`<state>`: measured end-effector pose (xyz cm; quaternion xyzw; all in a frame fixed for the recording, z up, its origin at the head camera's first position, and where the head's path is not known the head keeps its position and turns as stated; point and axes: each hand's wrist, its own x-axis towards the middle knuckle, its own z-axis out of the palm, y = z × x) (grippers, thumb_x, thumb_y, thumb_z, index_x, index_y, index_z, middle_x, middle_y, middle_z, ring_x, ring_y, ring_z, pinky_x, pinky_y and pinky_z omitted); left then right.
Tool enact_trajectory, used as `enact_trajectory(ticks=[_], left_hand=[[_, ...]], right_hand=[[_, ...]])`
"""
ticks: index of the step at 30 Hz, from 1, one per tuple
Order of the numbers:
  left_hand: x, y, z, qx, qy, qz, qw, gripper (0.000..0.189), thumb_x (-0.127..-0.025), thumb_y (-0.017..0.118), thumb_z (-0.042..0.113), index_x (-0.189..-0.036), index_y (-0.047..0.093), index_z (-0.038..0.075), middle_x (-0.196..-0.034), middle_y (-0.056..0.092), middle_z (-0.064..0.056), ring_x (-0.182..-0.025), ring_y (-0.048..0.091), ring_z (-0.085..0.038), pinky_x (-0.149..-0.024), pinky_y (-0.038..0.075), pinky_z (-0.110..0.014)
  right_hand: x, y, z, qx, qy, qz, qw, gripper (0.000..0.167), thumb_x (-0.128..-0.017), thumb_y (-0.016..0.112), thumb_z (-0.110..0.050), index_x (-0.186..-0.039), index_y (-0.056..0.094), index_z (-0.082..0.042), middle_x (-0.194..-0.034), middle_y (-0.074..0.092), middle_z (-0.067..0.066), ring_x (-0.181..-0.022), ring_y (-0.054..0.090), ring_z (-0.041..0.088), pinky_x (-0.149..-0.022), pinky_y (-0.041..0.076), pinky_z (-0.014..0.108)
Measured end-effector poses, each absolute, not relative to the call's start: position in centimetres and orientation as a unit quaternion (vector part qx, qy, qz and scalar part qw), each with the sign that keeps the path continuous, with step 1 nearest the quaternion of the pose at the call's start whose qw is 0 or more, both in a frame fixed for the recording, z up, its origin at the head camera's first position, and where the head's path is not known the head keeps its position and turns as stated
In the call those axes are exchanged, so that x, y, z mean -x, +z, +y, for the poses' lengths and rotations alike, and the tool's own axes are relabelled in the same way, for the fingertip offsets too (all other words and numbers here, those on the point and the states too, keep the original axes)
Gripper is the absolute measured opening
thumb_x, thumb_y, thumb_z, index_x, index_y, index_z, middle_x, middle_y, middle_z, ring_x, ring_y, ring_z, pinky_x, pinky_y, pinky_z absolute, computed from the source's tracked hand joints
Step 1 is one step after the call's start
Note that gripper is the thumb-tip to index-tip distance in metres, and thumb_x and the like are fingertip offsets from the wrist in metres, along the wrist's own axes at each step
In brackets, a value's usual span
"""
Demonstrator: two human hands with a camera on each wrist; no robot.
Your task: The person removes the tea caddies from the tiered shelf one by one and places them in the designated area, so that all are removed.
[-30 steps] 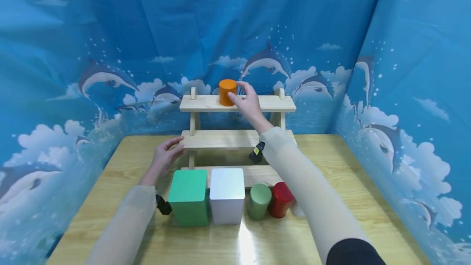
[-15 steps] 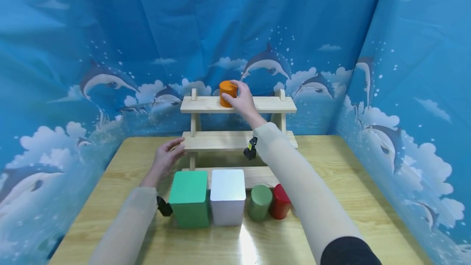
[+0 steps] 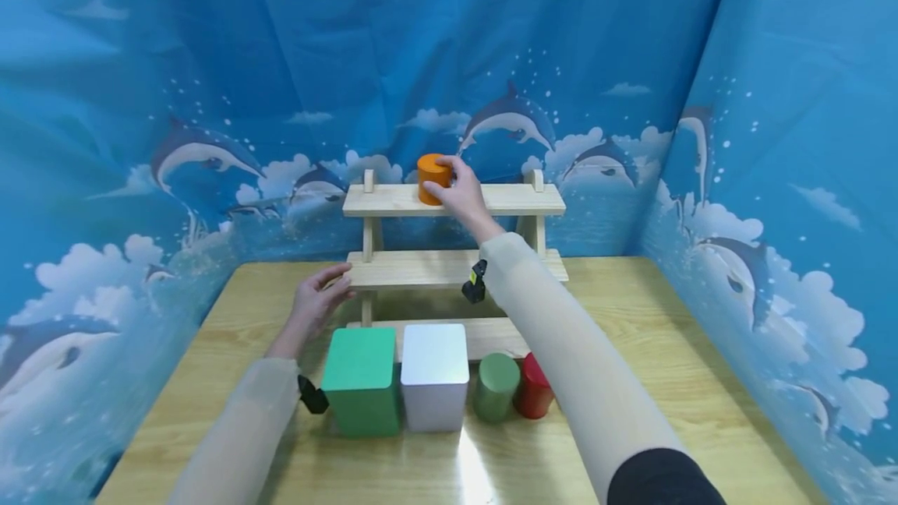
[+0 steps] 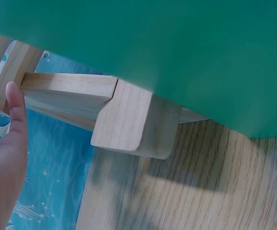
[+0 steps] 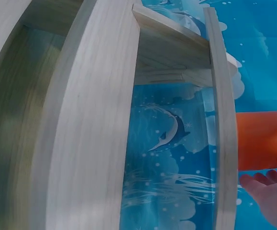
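Observation:
On the top tier of a three-tier wooden display shelf (image 3: 522, 197) stands an orange canister (image 3: 429, 192), left of the tier's middle. My right hand (image 3: 463, 192) holds it from the right, fingers near the lid and thumb lower on the near side. In the right wrist view the orange canister (image 5: 260, 141) shows with fingertips (image 5: 255, 184) beside its wall. My left hand (image 3: 316, 301) grips the left end of the middle tier (image 3: 400, 267). The left wrist view shows that hand (image 4: 4, 163) with its fingers at the board's end (image 4: 9, 72).
In front of the shelf stand a green box (image 3: 361, 380), a white box (image 3: 434, 376), a green canister (image 3: 496, 388) and a red canister (image 3: 533, 392), partly behind the right sleeve. A wooden table (image 3: 379, 470) lies beneath. A dolphin-print curtain (image 3: 316, 45) encloses the back and sides.
My right hand has moved slightly left and come closer round the orange canister, which keeps its place on the top tier. My left hand has stayed at the shelf's end.

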<state>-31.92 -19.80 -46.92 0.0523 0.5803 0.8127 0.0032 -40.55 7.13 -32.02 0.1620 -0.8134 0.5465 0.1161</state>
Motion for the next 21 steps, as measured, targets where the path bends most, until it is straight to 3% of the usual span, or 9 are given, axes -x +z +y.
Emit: enact_trajectory(ticks=[21], left_hand=[[31.9,-46.9,-19.7,-0.044,0.810,0.585,0.001,0.047,-0.090,0.059,0.005,-0.132,0.043,-0.009,-0.125,0.047,-0.009,-0.084,0.062,-0.013,-0.080,0.054,-0.025]], right_hand=[[39.5,-32.7,7.3,-0.171,0.554,-0.797,0.169,0.031,-0.088,0.065,-0.016,-0.116,0.053,-0.010,-0.122,0.049,0.007,-0.106,0.049,0.021,-0.087,0.048,0.030]])
